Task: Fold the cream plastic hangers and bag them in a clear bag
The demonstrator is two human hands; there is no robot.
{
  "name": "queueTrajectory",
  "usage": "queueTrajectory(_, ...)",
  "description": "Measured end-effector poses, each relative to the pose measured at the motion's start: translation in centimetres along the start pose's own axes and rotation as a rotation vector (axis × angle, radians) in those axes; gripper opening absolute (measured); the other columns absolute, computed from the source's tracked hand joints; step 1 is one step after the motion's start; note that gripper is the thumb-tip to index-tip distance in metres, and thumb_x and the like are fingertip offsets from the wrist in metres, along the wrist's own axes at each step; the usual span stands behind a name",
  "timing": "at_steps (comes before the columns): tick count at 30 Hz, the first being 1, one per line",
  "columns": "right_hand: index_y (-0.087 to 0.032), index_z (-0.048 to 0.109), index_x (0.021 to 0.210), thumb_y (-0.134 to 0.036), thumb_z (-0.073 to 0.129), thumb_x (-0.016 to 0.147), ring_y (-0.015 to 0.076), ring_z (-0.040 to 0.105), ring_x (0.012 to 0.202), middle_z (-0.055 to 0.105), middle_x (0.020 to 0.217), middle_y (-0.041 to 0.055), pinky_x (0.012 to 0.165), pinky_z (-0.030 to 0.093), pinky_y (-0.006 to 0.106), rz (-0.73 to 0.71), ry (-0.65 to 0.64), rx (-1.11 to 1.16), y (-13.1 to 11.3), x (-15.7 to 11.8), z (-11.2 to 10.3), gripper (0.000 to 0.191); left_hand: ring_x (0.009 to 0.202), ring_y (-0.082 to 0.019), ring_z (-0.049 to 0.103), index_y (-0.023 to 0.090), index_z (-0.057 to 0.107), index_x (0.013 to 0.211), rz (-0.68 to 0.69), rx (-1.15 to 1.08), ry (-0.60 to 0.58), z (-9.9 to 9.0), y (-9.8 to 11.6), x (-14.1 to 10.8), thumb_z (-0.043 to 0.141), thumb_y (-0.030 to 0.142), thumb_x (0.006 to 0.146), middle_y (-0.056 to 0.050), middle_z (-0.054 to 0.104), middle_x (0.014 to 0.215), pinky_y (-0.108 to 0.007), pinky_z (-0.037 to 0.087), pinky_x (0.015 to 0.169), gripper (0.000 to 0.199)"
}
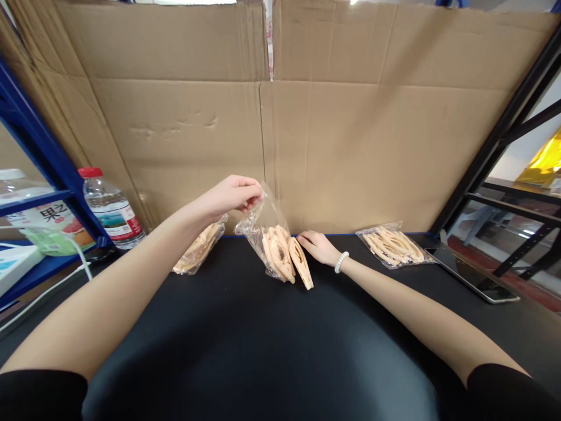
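My left hand [240,194] is raised and pinches the top edge of a clear plastic bag [269,210]. Several pale tan, long, flat pieces [278,252] with oval openings sit in the lower part of that bag. Right beside them a single loose-looking tan piece [301,264] leans on the table, tilted. The fingers of my right hand [319,248] close on its upper end; the fingertips are partly hidden behind it. A white beaded bracelet circles my right wrist. Behind my left forearm lies another bag of tan pieces [200,248], partly covered by the arm.
A third bag of tan pieces [392,245] lies at the right on the black table [272,351], near a dark phone-like device [473,273]. A water bottle [113,209] with a red cap stands left, by a blue shelf [44,126]. Cardboard [328,146] walls the back.
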State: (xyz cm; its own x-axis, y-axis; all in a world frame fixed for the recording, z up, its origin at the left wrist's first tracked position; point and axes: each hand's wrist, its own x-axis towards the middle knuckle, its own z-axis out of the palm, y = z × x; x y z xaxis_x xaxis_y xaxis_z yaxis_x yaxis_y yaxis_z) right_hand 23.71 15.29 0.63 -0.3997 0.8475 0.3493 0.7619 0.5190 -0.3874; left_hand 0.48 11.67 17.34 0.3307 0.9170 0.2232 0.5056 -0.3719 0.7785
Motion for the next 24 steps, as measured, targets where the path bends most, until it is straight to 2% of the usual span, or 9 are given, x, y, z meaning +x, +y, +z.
queueTrajectory(2, -0.016, 0.066, 0.096, -0.024, 0.031, 0.102, 0.0183, 0.061, 0.09, 0.068, 0.096, 0.007, 0.085, 0.043, 0.028, 0.024, 0.018, 0.054, 0.1, -0.2, 1.0, 0.037, 0.05, -0.008, 0.04, 0.017, 0.051, 0.06, 0.024, 0.011, -0.005, -0.6, -0.6, 0.1, 0.049, 0.017, 0.073, 0.003, 0.045, 0.056, -0.021, 0.033, 0.05, 0.014)
queueTrajectory(6, -0.017, 0.067, 0.091, -0.025, 0.034, 0.1, 0.0198, 0.058, 0.094, 0.067, 0.093, 0.0062, 0.092, 0.039, 0.032, 0.063, 0.028, 0.138, 0.4, -0.5, 1.8, 0.035, 0.05, -0.009, 0.04, 0.017, 0.051, 0.056, 0.007, 0.08, -0.1, -1.2, -2.4, 0.2, 0.053, 0.02, 0.068, 0.002, 0.046, 0.055, -0.022, 0.033, 0.049, 0.013)
queueTrajectory(10, -0.018, 0.067, 0.095, -0.028, 0.033, 0.099, 0.0204, 0.06, 0.099, 0.068, 0.101, 0.0067, 0.094, 0.041, 0.031, 0.108, 0.044, 0.251, 0.8, -0.5, 1.8, 0.036, 0.053, -0.011, 0.043, 0.018, 0.052, 0.058, -0.014, 0.12, -0.082, -2.7, -3.1, -0.1, 0.054, 0.024, 0.069, 0.001, 0.049, 0.058, -0.023, 0.036, 0.051, 0.013)
queueTrajectory(13, -0.017, 0.067, 0.096, -0.032, 0.031, 0.097, 0.0216, 0.061, 0.1, 0.068, 0.104, 0.0077, 0.092, 0.044, 0.031, 0.141, 0.068, 0.343, 1.1, -0.6, 2.0, 0.039, 0.063, -0.013, 0.051, 0.018, 0.054, 0.063, 0.05, 0.174, -0.041, -5.6, -2.7, -0.7, 0.053, 0.03, 0.074, -0.001, 0.053, 0.067, -0.024, 0.044, 0.061, 0.016)
queueTrajectory(17, -0.018, 0.067, 0.086, -0.037, 0.034, 0.094, 0.0244, 0.063, 0.096, 0.07, 0.095, 0.0068, 0.092, 0.045, 0.034, 0.134, 0.079, 0.424, 1.2, -0.6, 2.3, 0.039, 0.073, -0.014, 0.057, 0.019, 0.057, 0.073, 0.068, 0.246, 0.101, -10.9, -2.6, -2.1, 0.054, 0.036, 0.079, -0.002, 0.059, 0.076, -0.025, 0.047, 0.067, 0.018)
queueTrajectory(19, -0.019, 0.067, 0.083, -0.04, 0.035, 0.093, 0.0252, 0.063, 0.094, 0.07, 0.093, 0.0065, 0.092, 0.045, 0.036, 0.123, 0.083, 0.45, 1.2, -0.6, 2.3, 0.039, 0.07, -0.014, 0.058, 0.018, 0.058, 0.077, 0.012, 0.291, 0.186, -13.3, -3.4, -2.9, 0.052, 0.037, 0.081, -0.003, 0.062, 0.078, -0.023, 0.047, 0.064, 0.02)
queueTrajectory(21, -0.019, 0.067, 0.083, -0.042, 0.036, 0.092, 0.0257, 0.064, 0.094, 0.071, 0.093, 0.0067, 0.092, 0.045, 0.037, 0.115, 0.092, 0.468, 1.2, -0.6, 2.4, 0.04, 0.067, -0.012, 0.056, 0.017, 0.058, 0.08, -0.091, 0.463, 0.274, -15.2, -4.9, -3.7, 0.048, 0.032, 0.085, -0.002, 0.062, 0.076, -0.022, 0.046, 0.062, 0.019)
queueTrajectory(22, -0.019, 0.067, 0.082, -0.043, 0.036, 0.092, 0.0257, 0.064, 0.093, 0.071, 0.092, 0.0067, 0.092, 0.045, 0.037, 0.112, 0.096, 0.475, 1.2, -0.6, 2.5, 0.04, 0.067, -0.011, 0.056, 0.016, 0.058, 0.079, -0.168, 0.605, 0.279, -16.0, -5.9, -4.0, 0.045, 0.028, 0.087, 0.0, 0.062, 0.074, -0.021, 0.046, 0.063, 0.02)
queueTrajectory(24, -0.019, 0.067, 0.081, -0.044, 0.036, 0.092, 0.0256, 0.065, 0.092, 0.071, 0.091, 0.0064, 0.091, 0.047, 0.037, 0.109, 0.11, 0.483, 1.3, -0.7, 2.7, 0.041, 0.066, -0.012, 0.055, 0.013, 0.06, 0.076, -0.248, 0.708, 0.271, -17.1, -8.2, -4.3, 0.05, 0.027, 0.089, 0.002, 0.06, 0.067, -0.021, 0.045, 0.064, 0.021)
